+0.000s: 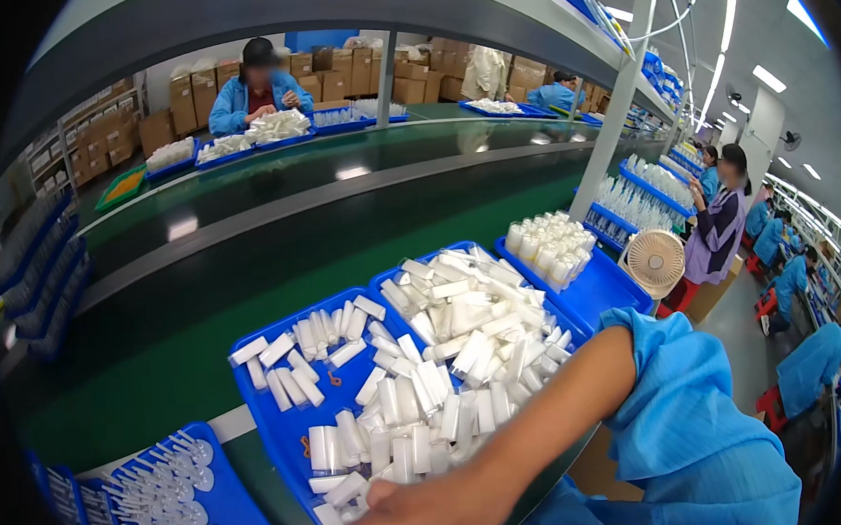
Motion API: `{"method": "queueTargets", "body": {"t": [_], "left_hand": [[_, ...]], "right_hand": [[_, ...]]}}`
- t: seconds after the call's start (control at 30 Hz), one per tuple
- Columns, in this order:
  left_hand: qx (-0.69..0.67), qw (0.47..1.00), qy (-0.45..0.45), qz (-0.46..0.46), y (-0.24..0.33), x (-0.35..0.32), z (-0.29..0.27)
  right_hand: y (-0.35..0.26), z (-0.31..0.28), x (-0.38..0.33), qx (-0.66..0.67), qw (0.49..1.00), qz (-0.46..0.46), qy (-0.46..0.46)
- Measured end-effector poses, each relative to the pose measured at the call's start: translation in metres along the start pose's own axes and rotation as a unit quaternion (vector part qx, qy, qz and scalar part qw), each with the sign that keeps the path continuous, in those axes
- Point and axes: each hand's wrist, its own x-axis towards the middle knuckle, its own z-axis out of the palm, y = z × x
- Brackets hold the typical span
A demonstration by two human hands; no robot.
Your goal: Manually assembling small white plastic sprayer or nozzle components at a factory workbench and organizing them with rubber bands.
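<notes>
My right hand (431,514) reaches in from the right across the near corner of a blue tray (267,421). Its fingers are curled closed and point down and to the left; a bit of white shows beneath them, but what they grip is hidden. Around the hand lie many loose white tube-like pieces (420,447) with clear plastic edges, heaped in the tray. A smaller group of the same white pieces (293,386) lies toward the tray's far left. My left hand is out of view.
Another blue tray (376,286) adjoins, heaped alike. Beyond it, a tray holds upright white pieces (547,245) near a small round fan (653,260). Clear stemmed parts (170,499) fill a tray at lower left. A green conveyor belt (202,305) runs behind; a co-worker (256,94) sits across.
</notes>
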Motion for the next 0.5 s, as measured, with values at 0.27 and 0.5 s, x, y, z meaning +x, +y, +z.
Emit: {"method": "queueTargets", "body": {"t": [0.27,0.5], "left_hand": [[0.047,0.985,-0.073,-0.152,0.002,0.008,-0.016],[-0.071,0.976,-0.007,-0.208,0.011,-0.002,-0.018]], "right_hand": [[0.012,-0.029,0.029,-0.249,0.960,-0.091,-0.085],[0.087,-0.144,0.119,-0.581,0.801,0.017,0.145]]}}
